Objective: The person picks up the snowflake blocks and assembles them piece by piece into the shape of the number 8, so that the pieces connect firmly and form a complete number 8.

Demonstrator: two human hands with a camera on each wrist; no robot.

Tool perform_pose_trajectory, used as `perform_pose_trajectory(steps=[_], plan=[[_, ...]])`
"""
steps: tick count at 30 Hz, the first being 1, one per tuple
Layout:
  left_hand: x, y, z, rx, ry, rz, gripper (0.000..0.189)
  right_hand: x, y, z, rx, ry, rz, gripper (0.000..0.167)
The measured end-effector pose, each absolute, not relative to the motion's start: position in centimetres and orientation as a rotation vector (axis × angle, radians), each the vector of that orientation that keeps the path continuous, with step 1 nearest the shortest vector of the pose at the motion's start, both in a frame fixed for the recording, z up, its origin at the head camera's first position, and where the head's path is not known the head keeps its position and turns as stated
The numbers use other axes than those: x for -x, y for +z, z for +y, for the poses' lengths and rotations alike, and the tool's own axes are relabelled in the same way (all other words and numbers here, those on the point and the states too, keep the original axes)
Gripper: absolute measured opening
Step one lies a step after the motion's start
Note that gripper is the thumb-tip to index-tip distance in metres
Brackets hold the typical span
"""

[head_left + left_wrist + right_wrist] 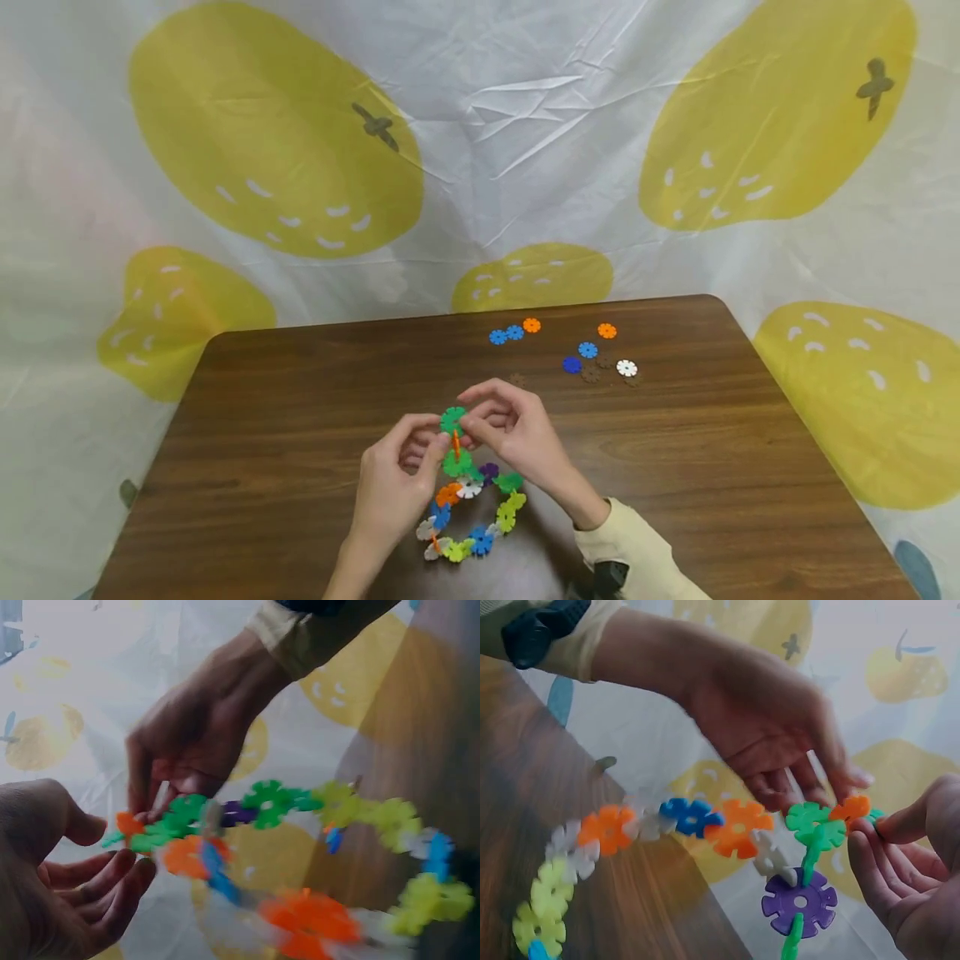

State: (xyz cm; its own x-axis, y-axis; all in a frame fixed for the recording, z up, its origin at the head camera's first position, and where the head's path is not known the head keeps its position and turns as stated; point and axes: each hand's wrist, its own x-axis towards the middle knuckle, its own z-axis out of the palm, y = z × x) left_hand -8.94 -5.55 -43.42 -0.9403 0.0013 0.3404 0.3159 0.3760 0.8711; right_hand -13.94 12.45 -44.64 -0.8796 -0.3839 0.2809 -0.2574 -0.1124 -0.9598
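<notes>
Two hands at a chain of slotted discs. Head: step in hand is prob. seating the green tip disc (452,420) on the edge-on orange disc (456,446) just below it; next move prob. calls for a steady L. pinch, slots aligned & a light R. push; L. hand (393,475) pinches the tip disc at its left edge; R. hand (521,429) has its thumb at the opp. edge; ring of discs (482,541) lies below the hands, loose discs (588,350) beyond them on the table (285,417). L. wrist: tip disc sits betw. L. thumb & fingers; ring extends to the pic's right, partly blurred. R. wrist: L. thumb & index hold the tip disc's rim, orange disc just beside; R. fingers curve nearby, but whether they grip can't be told; a purple disc (799,901) shows lower down.
</notes>
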Motion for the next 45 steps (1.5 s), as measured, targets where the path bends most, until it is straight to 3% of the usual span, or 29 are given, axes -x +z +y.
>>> perform_pose_trajectory(steps=[8, 13, 19, 25, 37, 45], plan=[[10.1, -42.4, -6.2, 0.246, -1.566, -2.316, 0.007, 14.4, -44.2, 11.8, 0.67, -2.144, 1.892, 0.017], [10.0, -42.5, -6.6, 0.147, -1.662, -2.244, 0.008, 17.5, -45.3, 14.0, 0.619, -2.048, 2.294, 0.015], [9.7, -42.3, -6.7, 0.046, -1.769, -2.22, 0.007, 22.7, -49.4, 17.4, 0.288, -1.532, 2.815, 0.022], [9.4, -42.1, -6.6, 0.034, -1.824, -2.215, 0.006, 24.7, -53.7, 18.0, 0.291, -1.13, 2.892, 0.033], [8.9, -41.9, -5.9, 0.073, -1.864, -2.195, 0.006, 24.3, -54.1, 17.9, 0.387, -1.302, 2.863, 0.013], [8.9, -42.0, -5.6, 0.083, -1.887, -2.174, 0.006, 20.9, -49.7, 16.6, 0.625, -1.871, 2.481, 0.009]])
